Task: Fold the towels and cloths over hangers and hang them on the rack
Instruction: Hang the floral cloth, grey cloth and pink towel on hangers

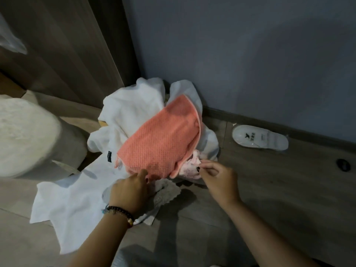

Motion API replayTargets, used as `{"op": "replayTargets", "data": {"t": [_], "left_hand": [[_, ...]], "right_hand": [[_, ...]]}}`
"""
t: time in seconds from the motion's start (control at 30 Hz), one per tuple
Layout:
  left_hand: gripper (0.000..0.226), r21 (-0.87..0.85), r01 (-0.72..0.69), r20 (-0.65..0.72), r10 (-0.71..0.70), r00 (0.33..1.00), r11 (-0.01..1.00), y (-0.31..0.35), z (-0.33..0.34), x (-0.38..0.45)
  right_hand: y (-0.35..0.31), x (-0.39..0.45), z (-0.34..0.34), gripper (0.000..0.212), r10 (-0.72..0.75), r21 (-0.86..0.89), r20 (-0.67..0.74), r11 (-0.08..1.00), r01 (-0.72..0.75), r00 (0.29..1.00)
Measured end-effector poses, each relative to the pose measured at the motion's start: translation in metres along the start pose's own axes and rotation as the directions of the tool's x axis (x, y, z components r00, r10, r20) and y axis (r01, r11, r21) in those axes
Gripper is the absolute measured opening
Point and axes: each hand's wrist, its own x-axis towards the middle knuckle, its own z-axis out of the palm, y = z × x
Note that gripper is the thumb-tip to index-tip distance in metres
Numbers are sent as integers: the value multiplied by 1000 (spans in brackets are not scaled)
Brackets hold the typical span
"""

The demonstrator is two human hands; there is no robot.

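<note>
**Head view: both hands at the pile of cloths on the floor**

Head camera looks down at a wood-look floor (269,189) in a corner, below a grey-blue wall (250,54). Far left stands a round, fuzzy cream stool (28,135). Beside it a flat white towel (73,205) spreads across the floor, with a small dark label near its upper edge. My left hand (131,189), a dark beaded bracelet (121,212) on its wrist, rests over this towel, and its fingertips touch the lower edge of a coral waffle-weave cloth (161,139). Whether they pinch it I cannot tell. That coral cloth lies on top of a heap of crumpled white towels (131,110) against the wall. Under its right edge a pale pink cloth (190,168) shows. My right hand (215,176) hovers just beside the pink cloth, thumb and forefinger drawn close together, gripping nothing I can see. Further right, a white slipper in clear wrapping (260,138) lies by the skirting.
</note>
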Motion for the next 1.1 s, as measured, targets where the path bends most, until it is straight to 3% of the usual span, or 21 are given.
{"op": "replayTargets", "data": {"t": [0.07,0.17,0.23,0.33,0.43,0.5,0.57,0.63,0.7,0.77,0.9,0.97,1.03,1.1], "left_hand": [[28,-203,206,21,-206,978,957,0,-2,-18],[15,-655,433,94,-503,859,619,10,-21,-49],[19,-750,447,141,-542,829,488,20,-50,-67],[17,-800,375,158,-439,885,468,38,-112,-91],[4,-753,195,124,-157,980,628,55,-179,-118],[24,-633,16,50,20,999,774,67,-229,-136],[56,-570,-107,-38,104,994,814,82,-283,-151],[68,-598,-209,-134,161,978,774,96,-336,-163],[64,-645,-306,-207,226,952,700,110,-382,-174],[53,-700,-360,-243,268,932,616,127,-424,-185],[29,-717,-449,-310,333,890,533,160,-486,-207],[4,-755,-476,-350,338,874,450,173,-511,-219],[19,-770,-513,-416,311,854,379,185,-538,-233],[19,-765,-545,-470,280,837,344,195,-562,-245]], "right_hand": [[-28,-11,-17,17,8,65,-12,998,-8,1000],[-76,-24,-47,17,11,139,76,990,-22,997],[-111,-29,-68,21,-27,181,161,983,-3,987],[-173,-38,-100,26,-68,160,262,987,26,963],[-241,-51,-137,31,-179,-21,211,982,188,961],[-287,-60,-164,24,-162,67,231,986,150,959],[-331,-67,-194,18,-86,182,274,983,36,958],[-371,-71,-222,16,-61,253,283,967,-13,957],[-407,-75,-246,17,-37,330,291,942,-64,956],[-442,-81,-269,31,-30,381,292,920,-87,956],[-502,-95,-312,48,-139,384,182,921,59,973],[-529,-101,-333,45,-135,452,104,889,74,985],[-554,-107,-357,34,-136,501,35,860,101,990],[-575,-114,-378,26,-186,500,-27,848,175,982]]}}
